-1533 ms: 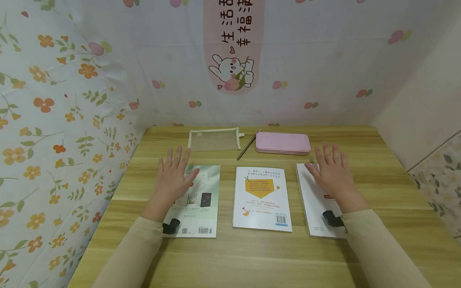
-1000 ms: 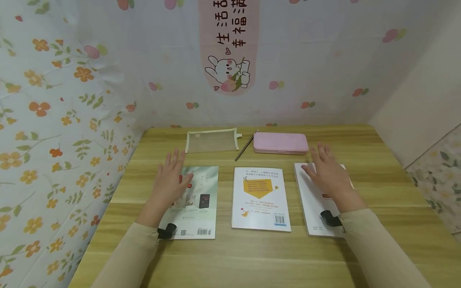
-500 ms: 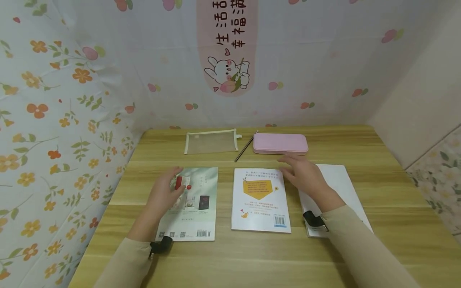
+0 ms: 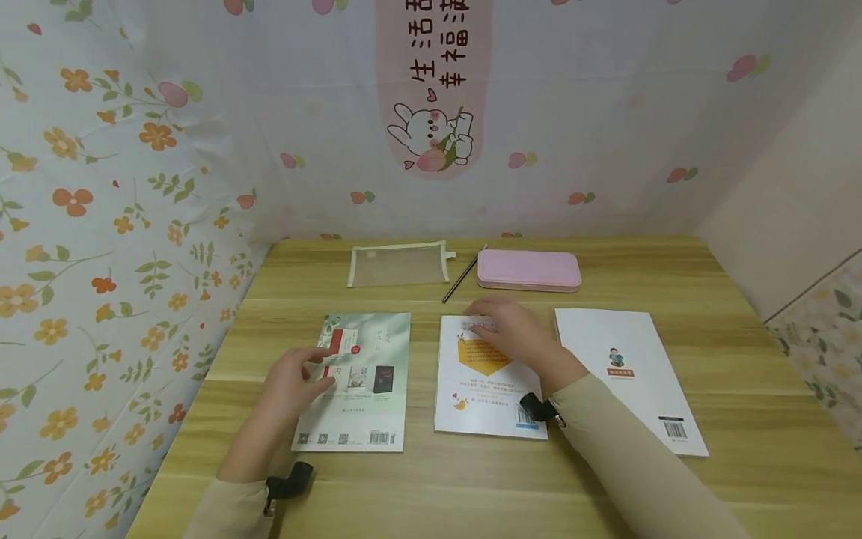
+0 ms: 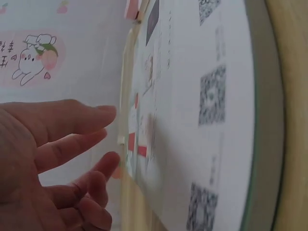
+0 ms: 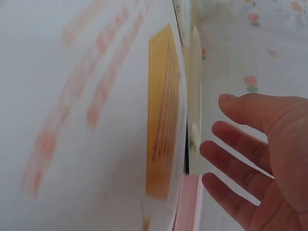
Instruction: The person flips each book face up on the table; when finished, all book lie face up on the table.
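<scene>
On the wood-look table, three books in a row, flat, back covers up, gaps between them. Left hand is over the left edge of the green book; thumb and fingers parted, loosely bent, nothing between them. Left wrist view shows the same gap, plus QR codes and the thick near edge of that book. Can't tell if any fingertip touches the cover. Right hand is over the far part of the middle book, the white one with a yellow pentagon and orange print. Its fingers are wide: right wrist view has them spread, thumb apart, grip empty. Contact with that cover can't be told either. White book sits at the right, angled, far end toward the left, small cartoon figure mid-cover, barcode at near right corner; right sleeve crosses its near left corner. Behind the row, left to right: mesh pouch with pale trim, slim dark rod lying diagonally, pink case beside the rod's far end. Pouch is behind the green book, case behind the gap between middle and white books. Back wall is a printed curtain, rabbit motif near centre.
</scene>
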`<state>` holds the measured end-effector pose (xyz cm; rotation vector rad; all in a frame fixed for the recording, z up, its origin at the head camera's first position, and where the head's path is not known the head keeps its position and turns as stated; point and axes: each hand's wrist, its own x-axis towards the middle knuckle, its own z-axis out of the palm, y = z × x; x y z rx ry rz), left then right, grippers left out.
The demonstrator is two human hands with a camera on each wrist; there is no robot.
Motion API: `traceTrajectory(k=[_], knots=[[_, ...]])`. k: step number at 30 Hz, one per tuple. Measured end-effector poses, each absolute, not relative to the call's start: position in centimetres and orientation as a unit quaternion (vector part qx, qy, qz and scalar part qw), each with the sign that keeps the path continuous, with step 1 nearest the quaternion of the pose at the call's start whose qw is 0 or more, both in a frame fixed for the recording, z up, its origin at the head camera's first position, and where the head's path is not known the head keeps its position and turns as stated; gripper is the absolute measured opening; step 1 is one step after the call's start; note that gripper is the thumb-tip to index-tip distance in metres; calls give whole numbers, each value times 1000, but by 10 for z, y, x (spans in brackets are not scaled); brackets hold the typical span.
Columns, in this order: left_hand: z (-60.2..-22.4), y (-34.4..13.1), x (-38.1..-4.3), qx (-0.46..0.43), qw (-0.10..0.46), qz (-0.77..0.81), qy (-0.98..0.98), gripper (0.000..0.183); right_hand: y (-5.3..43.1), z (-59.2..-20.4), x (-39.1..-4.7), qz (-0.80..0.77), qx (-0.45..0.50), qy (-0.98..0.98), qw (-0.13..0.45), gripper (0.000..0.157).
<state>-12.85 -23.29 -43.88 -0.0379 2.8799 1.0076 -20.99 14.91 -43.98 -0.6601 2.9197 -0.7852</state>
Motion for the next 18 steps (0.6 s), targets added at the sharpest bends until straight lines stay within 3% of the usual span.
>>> traceTrajectory(k=[8,18], knots=[[-438,-247,-113,-8,99,318,943,43,115,-451,-218,-269,-274,923,37,31],[-437,-258,-104,19,103,286,952,46,80,-456,-226,-245,-321,913,52,35]])
